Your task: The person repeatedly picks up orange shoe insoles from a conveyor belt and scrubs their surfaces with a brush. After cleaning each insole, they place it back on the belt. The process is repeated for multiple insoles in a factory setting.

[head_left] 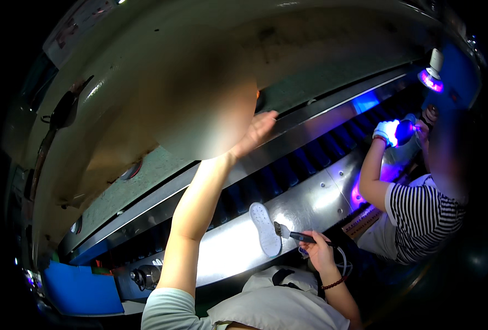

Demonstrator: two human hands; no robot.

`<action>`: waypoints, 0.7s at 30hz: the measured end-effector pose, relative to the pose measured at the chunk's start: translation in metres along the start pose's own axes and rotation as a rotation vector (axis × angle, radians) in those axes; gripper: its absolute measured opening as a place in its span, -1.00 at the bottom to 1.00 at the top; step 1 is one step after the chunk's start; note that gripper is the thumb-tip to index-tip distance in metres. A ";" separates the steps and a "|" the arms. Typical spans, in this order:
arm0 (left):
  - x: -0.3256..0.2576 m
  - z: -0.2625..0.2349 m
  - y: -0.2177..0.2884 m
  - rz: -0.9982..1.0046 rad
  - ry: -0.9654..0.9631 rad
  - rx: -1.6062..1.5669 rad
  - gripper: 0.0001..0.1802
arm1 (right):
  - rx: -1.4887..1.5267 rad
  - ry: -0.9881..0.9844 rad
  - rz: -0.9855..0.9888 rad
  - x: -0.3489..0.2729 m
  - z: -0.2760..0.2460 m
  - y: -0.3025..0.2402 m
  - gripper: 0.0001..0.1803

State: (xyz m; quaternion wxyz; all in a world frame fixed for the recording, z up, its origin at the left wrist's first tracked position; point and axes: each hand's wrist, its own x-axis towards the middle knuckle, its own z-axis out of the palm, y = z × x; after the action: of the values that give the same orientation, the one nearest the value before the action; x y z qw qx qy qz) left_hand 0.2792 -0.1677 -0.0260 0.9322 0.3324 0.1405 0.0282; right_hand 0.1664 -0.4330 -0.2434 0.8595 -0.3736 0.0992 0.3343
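Note:
My left hand (256,133) reaches far forward over the edge of the green belt, fingers stretched out, with nothing visible in it. A blurred patch covers part of the view beside it. In my right hand (320,252) is a brush (302,237), gripped by its black handle, its metal ferrule and dark bristles pointing left. A white shoe sole (266,230) lies on the shiny metal ledge (222,258) in front of me. The bristles are at the sole's right edge; whether they touch it I cannot tell.
At right a co-worker in a striped sleeve holds a dark sole (404,132) in a white glove (386,132), near a purple-lit lamp (431,80). Beyond the ledge runs a dark ribbed channel, then the green belt (161,175). A blue panel (84,289) stands at lower left.

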 end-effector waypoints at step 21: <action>0.233 0.163 -0.085 0.555 -0.204 2.070 -0.21 | -0.149 0.157 -0.039 -0.021 -0.039 -0.032 -0.71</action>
State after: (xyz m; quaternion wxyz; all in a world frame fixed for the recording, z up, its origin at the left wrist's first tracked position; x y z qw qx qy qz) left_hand 0.5447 -0.2993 -0.0151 0.1661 0.9810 -0.0629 0.0783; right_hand 0.1742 -0.4873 -0.2430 0.8252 -0.4634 0.1339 0.2939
